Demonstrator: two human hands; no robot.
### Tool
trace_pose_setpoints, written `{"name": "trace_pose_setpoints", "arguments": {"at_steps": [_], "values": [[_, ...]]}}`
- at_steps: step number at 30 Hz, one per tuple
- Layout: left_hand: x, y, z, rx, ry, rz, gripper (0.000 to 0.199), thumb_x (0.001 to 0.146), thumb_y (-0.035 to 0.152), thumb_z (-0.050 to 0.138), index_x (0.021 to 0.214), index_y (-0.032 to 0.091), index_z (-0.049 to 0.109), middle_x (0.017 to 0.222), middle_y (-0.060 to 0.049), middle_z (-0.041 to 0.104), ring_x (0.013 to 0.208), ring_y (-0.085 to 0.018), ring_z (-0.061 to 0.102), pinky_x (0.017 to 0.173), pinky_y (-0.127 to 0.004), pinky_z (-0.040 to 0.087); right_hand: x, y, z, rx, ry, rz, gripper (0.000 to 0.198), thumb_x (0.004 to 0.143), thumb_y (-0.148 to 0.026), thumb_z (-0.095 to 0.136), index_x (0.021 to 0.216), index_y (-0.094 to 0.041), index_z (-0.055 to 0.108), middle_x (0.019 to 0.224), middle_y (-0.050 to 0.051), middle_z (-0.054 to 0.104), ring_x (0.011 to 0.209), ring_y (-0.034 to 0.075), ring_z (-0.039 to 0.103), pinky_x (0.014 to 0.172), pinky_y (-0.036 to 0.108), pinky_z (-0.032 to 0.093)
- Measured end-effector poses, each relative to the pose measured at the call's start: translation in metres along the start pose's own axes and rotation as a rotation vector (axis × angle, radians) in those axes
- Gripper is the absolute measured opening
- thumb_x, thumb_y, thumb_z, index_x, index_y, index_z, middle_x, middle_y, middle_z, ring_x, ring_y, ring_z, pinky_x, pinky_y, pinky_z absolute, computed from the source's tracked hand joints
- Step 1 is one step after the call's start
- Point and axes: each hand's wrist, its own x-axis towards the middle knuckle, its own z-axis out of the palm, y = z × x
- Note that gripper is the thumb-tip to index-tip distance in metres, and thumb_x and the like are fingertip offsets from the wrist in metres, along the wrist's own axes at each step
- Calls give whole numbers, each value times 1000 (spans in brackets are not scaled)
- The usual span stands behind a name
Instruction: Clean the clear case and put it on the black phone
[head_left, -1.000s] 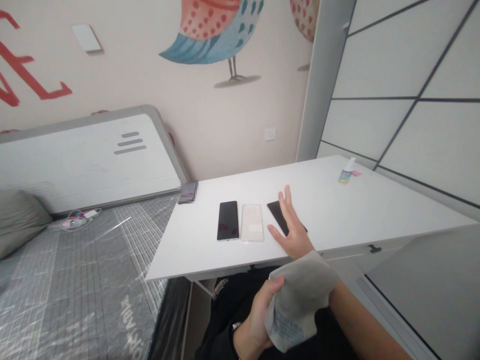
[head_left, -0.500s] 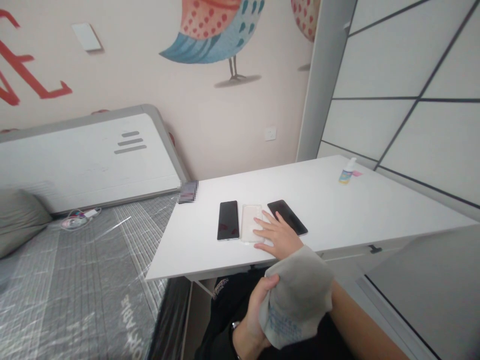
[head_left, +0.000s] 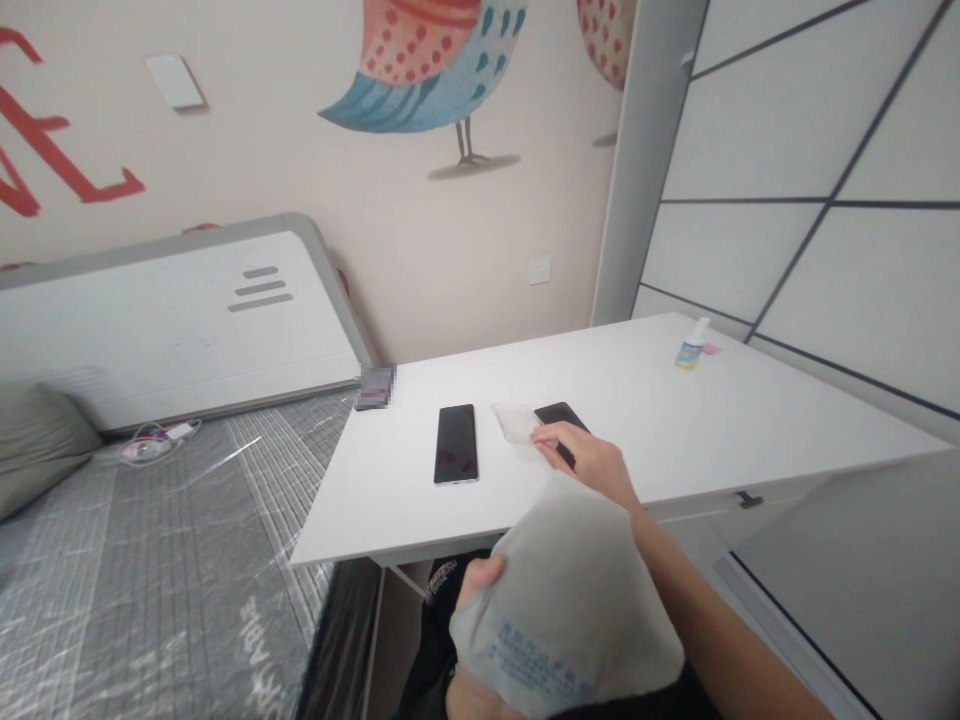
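My left hand (head_left: 478,580) grips a pale grey cleaning cloth (head_left: 574,585) with blue printing, spread out above my lap. Most of that hand is hidden behind the cloth. Over the white desk, my right hand (head_left: 589,462) pinches one end of a clear phone case (head_left: 516,422) between thumb and fingers. The case looks tilted, its far end toward the left. To its left a black phone (head_left: 456,445) lies flat, screen up. A second dark phone (head_left: 559,412) rests under my right hand, which covers much of it.
On the white desk (head_left: 622,370), a small pump bottle (head_left: 691,345) stands at the back right beside a pink slip (head_left: 712,350). A blurred item (head_left: 375,387) sits at the back left corner. The plastic-covered bed (head_left: 180,540) adjoins the left, a white wardrobe (head_left: 780,150) the right.
My right hand has gone from lying spread over the case to pinching it and turning it up off the desk. The cloth has moved left and opened out wider.
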Motion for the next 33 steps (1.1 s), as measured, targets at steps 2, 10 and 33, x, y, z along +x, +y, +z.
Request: {"name": "trace_pose_setpoints", "arguments": {"at_steps": [2, 10, 33], "values": [[-3, 11, 2, -30, -98, 18, 35, 90, 41, 66, 106, 17, 85, 108, -7, 84, 115, -36, 75, 117, -44, 46, 3, -6, -11, 29, 116, 25, 17, 104, -24, 54, 96, -23, 69, 102, 7, 82, 94, 23, 79, 80, 35, 63], [17, 35, 7, -57, -336, 170, 70, 106, 62, 27, 134, 15, 71, 138, -9, 73, 133, -28, 64, 127, -45, 29, -7, -52, -56, 167, 6, -275, 10, 102, -17, 57, 102, -24, 64, 108, 2, 81, 106, 15, 77, 111, 33, 52], [38, 10, 17, -105, 216, 320, 53, 103, 56, 37, 107, 31, 83, 132, -1, 77, 158, -20, 33, 131, -39, 27, -66, -96, 2, -129, -435, -155, 77, 105, -32, 40, 167, -11, -1, 175, 15, 13, 161, 33, 18, 124, 60, 38]]}}
